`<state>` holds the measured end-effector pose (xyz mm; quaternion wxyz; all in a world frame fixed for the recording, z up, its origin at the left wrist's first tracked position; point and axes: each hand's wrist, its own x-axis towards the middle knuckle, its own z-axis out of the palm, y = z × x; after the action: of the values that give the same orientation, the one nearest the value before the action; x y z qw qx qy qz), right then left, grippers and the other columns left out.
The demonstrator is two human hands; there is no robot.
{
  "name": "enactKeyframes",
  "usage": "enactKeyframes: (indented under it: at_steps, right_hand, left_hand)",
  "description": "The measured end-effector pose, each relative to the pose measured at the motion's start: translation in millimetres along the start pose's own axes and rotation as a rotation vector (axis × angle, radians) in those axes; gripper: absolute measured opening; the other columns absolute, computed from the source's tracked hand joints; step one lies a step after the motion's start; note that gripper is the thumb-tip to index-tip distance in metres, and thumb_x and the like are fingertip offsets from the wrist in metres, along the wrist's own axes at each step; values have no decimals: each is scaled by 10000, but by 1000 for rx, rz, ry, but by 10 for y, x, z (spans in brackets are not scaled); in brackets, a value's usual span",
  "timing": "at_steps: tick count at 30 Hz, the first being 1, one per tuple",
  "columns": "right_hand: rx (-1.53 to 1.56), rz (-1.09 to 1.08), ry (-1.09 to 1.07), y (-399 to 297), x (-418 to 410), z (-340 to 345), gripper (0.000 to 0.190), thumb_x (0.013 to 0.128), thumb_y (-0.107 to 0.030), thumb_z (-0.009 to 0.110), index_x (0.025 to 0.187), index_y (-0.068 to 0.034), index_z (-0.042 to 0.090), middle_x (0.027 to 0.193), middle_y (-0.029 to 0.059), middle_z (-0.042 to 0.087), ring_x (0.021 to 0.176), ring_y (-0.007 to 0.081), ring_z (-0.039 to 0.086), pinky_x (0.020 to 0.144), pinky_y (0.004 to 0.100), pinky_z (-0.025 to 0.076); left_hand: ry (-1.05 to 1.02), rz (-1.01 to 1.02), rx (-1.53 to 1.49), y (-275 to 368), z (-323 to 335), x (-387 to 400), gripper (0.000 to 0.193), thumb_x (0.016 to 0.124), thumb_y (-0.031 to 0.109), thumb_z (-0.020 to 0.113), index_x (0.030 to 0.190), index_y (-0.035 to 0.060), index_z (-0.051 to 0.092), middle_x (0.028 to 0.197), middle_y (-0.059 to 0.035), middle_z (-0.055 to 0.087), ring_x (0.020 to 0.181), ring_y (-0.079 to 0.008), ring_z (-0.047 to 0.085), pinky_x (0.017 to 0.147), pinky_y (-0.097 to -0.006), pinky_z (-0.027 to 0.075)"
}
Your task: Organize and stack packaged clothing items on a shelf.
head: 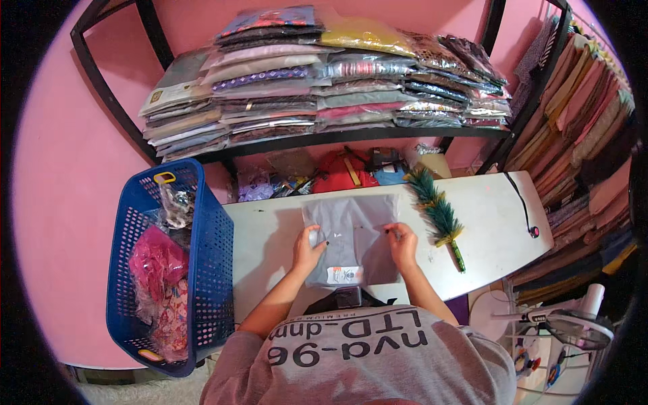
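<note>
A grey folded garment in a clear plastic bag lies flat on the white table in front of me, with a printed label at its near edge. My left hand rests at the bag's left side, its thumb over the top and its fingers by the edge. On the bag's right side is my right hand, thumb and forefinger close together at the plastic; whether they pinch it I cannot tell. A green tinsel-like branch with gold trim lies to the right of the bag.
On the left stands a blue plastic basket holding bagged clothes. A black-framed shelf behind the table carries stacked bagged garments. Clothes hang at the right. A fan stands lower right. A black cord lies on the table.
</note>
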<state>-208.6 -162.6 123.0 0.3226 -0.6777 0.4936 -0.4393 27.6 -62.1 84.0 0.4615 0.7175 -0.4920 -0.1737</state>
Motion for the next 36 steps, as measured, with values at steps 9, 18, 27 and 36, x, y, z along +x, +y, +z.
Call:
enactKeyframes:
  at_steps: [9,18,27,36]
  right_hand:
    - [228,-581,188,-1423,2165,-1368,149,778,31,563,888,-4,657,789,74,646,710,129,576,660,248,447]
    - [423,-626,96,-2368,4817,-1154,185,776,-84,591,924,-43,694,793,100,677,702,111,599,644,252,470]
    - [-396,-472,-255,-1943,5611,46,298,766,-234,604,956,-12,661,1015,215,622,986,372,581,818,415,471]
    - [-591,-502,31,-1984,5331,-63,377,788,-260,583,1112,-69,605,1137,182,582,1140,354,479,944,452,389]
  left_hand:
    - [275,598,83,2462,-643,1661,465,692,40,721,1122,30,544,1088,-87,582,1025,-185,529,902,-319,404]
    - [409,663,569,3916,-1350,3923,370,782,179,648,1124,49,595,1098,-172,612,1034,-264,590,881,-340,441]
    - [266,225,1007,3055,-1165,4891,291,802,121,565,1085,125,634,1073,-171,606,1017,-329,575,875,-397,454]
    - [240,229,1123,3307,-1180,4719,341,816,196,557,1143,108,595,1097,-179,595,1019,-334,570,896,-416,437]
